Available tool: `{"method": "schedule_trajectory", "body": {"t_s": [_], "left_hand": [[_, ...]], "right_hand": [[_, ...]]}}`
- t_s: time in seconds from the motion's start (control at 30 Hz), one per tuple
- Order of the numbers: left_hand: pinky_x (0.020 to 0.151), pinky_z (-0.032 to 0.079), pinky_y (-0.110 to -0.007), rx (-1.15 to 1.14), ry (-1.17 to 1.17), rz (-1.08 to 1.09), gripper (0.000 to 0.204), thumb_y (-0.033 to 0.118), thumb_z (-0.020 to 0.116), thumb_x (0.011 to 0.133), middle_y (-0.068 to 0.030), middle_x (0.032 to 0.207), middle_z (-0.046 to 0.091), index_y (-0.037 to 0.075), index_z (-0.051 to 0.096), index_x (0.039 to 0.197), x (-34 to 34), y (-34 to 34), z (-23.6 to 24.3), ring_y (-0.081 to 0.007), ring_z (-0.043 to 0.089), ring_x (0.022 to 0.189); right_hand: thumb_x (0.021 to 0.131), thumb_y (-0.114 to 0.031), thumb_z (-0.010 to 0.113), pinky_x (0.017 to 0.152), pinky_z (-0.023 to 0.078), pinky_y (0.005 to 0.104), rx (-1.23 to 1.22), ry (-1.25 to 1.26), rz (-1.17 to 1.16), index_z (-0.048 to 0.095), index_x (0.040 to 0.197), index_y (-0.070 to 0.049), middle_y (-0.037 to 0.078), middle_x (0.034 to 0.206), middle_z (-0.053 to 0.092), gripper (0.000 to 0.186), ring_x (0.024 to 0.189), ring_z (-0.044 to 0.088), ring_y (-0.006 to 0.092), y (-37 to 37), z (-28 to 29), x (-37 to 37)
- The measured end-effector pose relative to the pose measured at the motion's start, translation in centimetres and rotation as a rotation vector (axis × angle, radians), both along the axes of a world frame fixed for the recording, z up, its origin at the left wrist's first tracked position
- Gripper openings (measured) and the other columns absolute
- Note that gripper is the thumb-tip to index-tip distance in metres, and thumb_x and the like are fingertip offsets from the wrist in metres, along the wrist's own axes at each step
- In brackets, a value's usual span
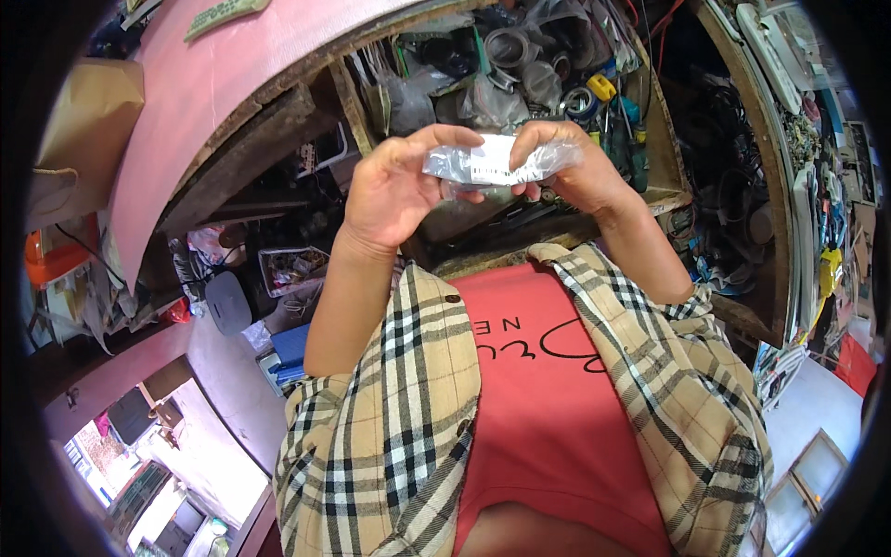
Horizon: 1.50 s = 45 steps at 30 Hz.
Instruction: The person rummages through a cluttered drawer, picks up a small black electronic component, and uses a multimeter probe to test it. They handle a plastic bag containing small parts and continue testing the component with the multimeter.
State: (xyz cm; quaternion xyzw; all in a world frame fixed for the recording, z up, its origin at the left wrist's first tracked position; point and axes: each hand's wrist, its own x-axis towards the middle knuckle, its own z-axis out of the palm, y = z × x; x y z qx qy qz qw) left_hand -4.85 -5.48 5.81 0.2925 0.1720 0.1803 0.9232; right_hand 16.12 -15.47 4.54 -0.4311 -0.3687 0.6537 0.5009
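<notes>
A small clear plastic packet with a white label is held level above an open wooden drawer. My left hand grips its left end, with fingers over the top and underneath. My right hand grips its right part, fingers bent onto the label and others below. I cannot make out what is inside the packet. Below and behind it, the drawer holds plastic bags, round parts, green-handled tools and a yellow object.
A pink board curves along the upper left beside a brown paper bag. A small bin of parts and a grey container are low on the left. Dense clutter lines the shelf on the right.
</notes>
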Motion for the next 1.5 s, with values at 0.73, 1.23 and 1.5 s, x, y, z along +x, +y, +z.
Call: {"method": "schedule_trajectory", "body": {"t_s": [0.73, 1.23, 1.5], "left_hand": [[0.087, 0.044, -0.029, 0.765, 0.457, 0.092, 0.048, 0.006, 0.065, 0.078, -0.0094, 0.107, 0.057, -0.002, 0.048, 0.122, 1.6, -2.6, -0.1, -0.0151, 0.054, 0.098], [0.061, 0.047, -0.022, 0.532, 0.401, -0.146, 0.038, 0.017, 0.060, 0.088, -0.0054, 0.097, 0.060, 0.000, 0.048, 0.120, 2.1, -2.2, 0.0, -0.0106, 0.058, 0.070], [0.082, 0.044, -0.028, 0.180, 0.183, -0.097, 0.051, 0.029, 0.061, 0.089, -0.0058, 0.108, 0.059, 0.000, 0.046, 0.128, 3.1, -2.9, -1.0, -0.0144, 0.056, 0.092]], "right_hand": [[0.071, -0.023, 0.075, 0.088, 0.044, 0.0447, 0.417, -1.178, 0.043, 0.036, 0.136, -0.009, 0.018, 0.118, 0.047, 0.077, 0.105, 0.052, 0.0384, -1.5, 2.5, -2.5], [0.084, -0.001, 0.051, 0.060, 0.054, 0.0350, 0.019, -0.396, -0.109, 0.051, 0.113, -0.001, 0.015, 0.089, 0.063, 0.029, 0.066, 0.066, 0.0218, -4.0, 0.1, -2.3], [0.095, -0.018, 0.049, 0.053, 0.054, 0.0276, -0.177, 0.151, -0.082, 0.050, 0.112, 0.000, 0.011, 0.087, 0.062, 0.025, 0.064, 0.063, 0.0145, -3.7, 1.2, -1.9]]}}
